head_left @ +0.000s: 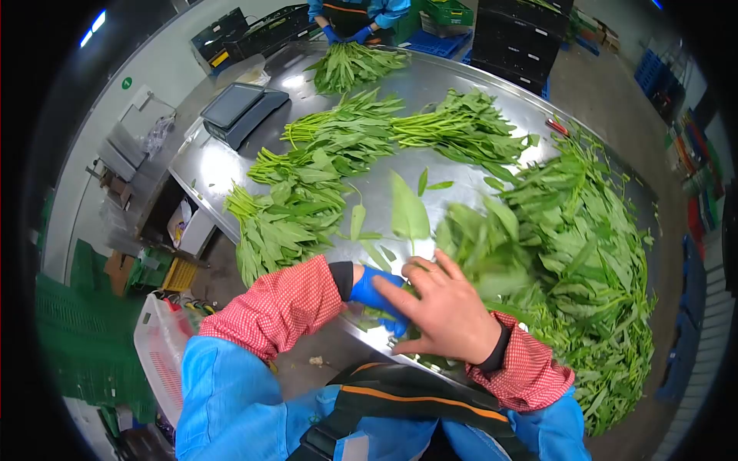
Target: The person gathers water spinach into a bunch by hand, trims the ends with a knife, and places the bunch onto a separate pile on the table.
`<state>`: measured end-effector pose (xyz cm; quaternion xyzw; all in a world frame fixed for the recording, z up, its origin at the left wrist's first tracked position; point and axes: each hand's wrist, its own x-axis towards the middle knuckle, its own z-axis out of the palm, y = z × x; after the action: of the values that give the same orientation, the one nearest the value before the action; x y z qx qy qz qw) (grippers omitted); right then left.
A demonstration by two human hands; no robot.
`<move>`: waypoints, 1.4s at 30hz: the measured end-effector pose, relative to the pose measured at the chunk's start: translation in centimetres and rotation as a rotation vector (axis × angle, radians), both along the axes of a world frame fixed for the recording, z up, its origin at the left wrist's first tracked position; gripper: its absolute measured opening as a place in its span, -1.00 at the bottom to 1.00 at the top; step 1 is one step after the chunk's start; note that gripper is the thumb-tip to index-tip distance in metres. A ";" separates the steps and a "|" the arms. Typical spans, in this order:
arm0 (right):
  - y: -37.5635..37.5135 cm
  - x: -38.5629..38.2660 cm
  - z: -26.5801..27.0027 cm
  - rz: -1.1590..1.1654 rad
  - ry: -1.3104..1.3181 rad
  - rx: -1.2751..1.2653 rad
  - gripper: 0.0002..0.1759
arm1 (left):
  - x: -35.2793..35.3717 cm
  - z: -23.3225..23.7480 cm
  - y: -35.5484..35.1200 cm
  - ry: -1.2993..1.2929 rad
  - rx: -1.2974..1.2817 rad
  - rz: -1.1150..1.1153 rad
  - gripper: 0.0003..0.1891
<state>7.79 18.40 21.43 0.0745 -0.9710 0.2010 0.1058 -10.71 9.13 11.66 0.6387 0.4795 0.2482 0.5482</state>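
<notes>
L hand [374,294], blue-gloved, is gripping a bunch [473,242] by the stems at the near edge of the table [207,165]. R hand [450,311], bare, is lying over it w/ fingers spread, open. Bunch is touching the pile [600,253] on the R.

Blue-gloved left hand [375,295] is mostly hidden under the bare right hand [447,313], and the green leafy bunch [480,244] beside them is all blurry.

Place: vegetable packing hall | steel table [207,165], heaped greens [600,253], scale [242,107], crates [515,38] (stacked plastic)
</notes>
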 end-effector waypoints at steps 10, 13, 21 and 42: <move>4.1 -8.1 -6.5 -0.007 -0.048 0.143 -0.42 | -8.7 0.3 -1.3 -0.346 -0.394 0.025 -0.66; 7.0 -11.3 -5.6 -0.165 0.003 0.293 -0.62 | -13.4 -4.9 0.3 -0.805 -0.111 0.577 -0.53; 14.9 -23.8 -7.9 -0.434 0.140 0.523 -0.58 | -12.6 -16.8 4.9 0.974 0.111 0.933 -0.15; 7.2 -7.9 -14.1 -0.314 -0.300 -0.223 -0.37 | 2.7 -12.8 -1.1 0.549 0.335 0.315 -0.43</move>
<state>-0.15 25.59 7.31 -0.1199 -0.9474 0.2967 -0.0020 -8.05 8.08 -1.14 0.6808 0.6541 0.2240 0.2419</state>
